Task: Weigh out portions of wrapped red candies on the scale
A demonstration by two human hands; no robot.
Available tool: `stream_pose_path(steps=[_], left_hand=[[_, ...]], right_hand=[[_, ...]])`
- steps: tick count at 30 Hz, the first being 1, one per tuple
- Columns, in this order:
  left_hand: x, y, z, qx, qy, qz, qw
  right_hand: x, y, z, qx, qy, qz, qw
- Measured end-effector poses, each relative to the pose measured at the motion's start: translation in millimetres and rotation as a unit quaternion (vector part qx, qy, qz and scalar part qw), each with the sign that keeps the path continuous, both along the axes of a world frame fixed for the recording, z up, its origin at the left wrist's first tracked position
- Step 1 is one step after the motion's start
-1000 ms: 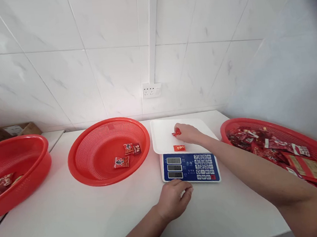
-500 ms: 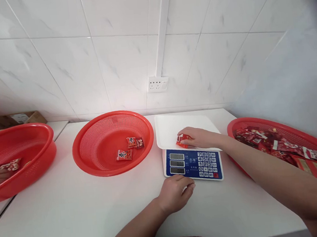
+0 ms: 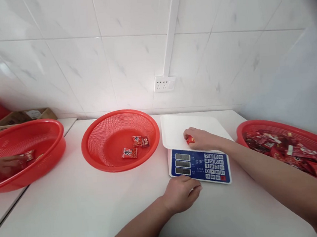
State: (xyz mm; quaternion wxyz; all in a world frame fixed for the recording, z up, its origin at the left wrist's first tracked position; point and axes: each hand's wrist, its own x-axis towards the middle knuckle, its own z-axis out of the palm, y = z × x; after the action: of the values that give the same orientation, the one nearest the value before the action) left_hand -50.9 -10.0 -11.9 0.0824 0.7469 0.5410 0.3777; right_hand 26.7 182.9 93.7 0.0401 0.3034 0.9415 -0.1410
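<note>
My right hand [image 3: 198, 138] is closed around a small red snack packet [image 3: 190, 139] over the white pan [image 3: 173, 130] of a digital scale [image 3: 199, 167]; the fingers cover most of the packet. At the scale's front edge, my left hand [image 3: 182, 194] rests loosely curled, thumb a little apart and nothing visible in it. Left of the scale stands a round red basket [image 3: 95, 163] holding a few small snack packets [image 3: 129, 152]. A second red basket [image 3: 261, 122], at the right beyond my forearm, is heaped with mixed red packets [image 3: 295, 151].
Another red basket [image 3: 52, 159] is at the left, where another person's hand [image 3: 10, 164] reaches in beside a packet [image 3: 29, 155]. Behind it stands a cardboard box [image 3: 43, 113]. A white tiled wall [image 3: 127, 69] with a power socket [image 3: 164, 84] backs the white table [image 3: 105, 203].
The view has shifted slightly left. My right fingers have closed further round the packet, covering more of it. My left hand stays by the scale. The other person's hand has moved within the left basket.
</note>
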Motion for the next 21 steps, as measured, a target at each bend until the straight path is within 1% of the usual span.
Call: stream_pose_path(steps=[2,4,6,9,11,12,14,15,17,18,19,21], left_hand=[[0,1,-0.7,-0.002,0.017,0.001,1.000],[0,1,-1.5,-0.003,0.027,0.001,1.000],[0,2,-2.2,-0.003,0.032,-0.001,0.999],[1,1,-2.9,-0.004,0.031,-0.008,0.999],[0,1,-3.1,-0.006,0.029,-0.013,0.999],[0,1,-3.0,-0.007,0.025,-0.014,1.000],[-1,1,-2.4,-0.009,0.015,-0.008,1.000],[-2,1,-1.8,-0.011,0.010,-0.003,1.000],[-4,1,-0.2,-0.016,0.000,0.009,1.000],[-5,1,1.0,-0.019,-0.003,0.013,1.000],[-6,1,2.3,-0.020,-0.007,0.013,1.000],[-5,-1,5.3,-0.019,-0.018,0.005,1.000]], right_hand=[[-4,2,-0.3,0.006,0.013,-0.008,1.000],[-12,0,4.8,-0.001,0.045,-0.018,0.999],[-28,-8,15.2,-0.034,0.095,-0.031,0.994],[-62,-26,33.7,-0.092,0.176,-0.051,0.979],[-88,-38,42.9,-0.114,0.232,-0.031,0.966],[-99,-42,46.0,-0.109,0.262,-0.011,0.959],[-114,-49,49.5,-0.093,0.298,0.031,0.950],[-118,-50,50.1,-0.090,0.304,0.047,0.947],[-115,-51,49.6,-0.099,0.305,0.061,0.945],[-108,-50,48.6,-0.107,0.306,0.059,0.944],[-98,-48,47.0,-0.110,0.308,0.052,0.944],[-68,-43,42.7,-0.107,0.310,0.027,0.944]])
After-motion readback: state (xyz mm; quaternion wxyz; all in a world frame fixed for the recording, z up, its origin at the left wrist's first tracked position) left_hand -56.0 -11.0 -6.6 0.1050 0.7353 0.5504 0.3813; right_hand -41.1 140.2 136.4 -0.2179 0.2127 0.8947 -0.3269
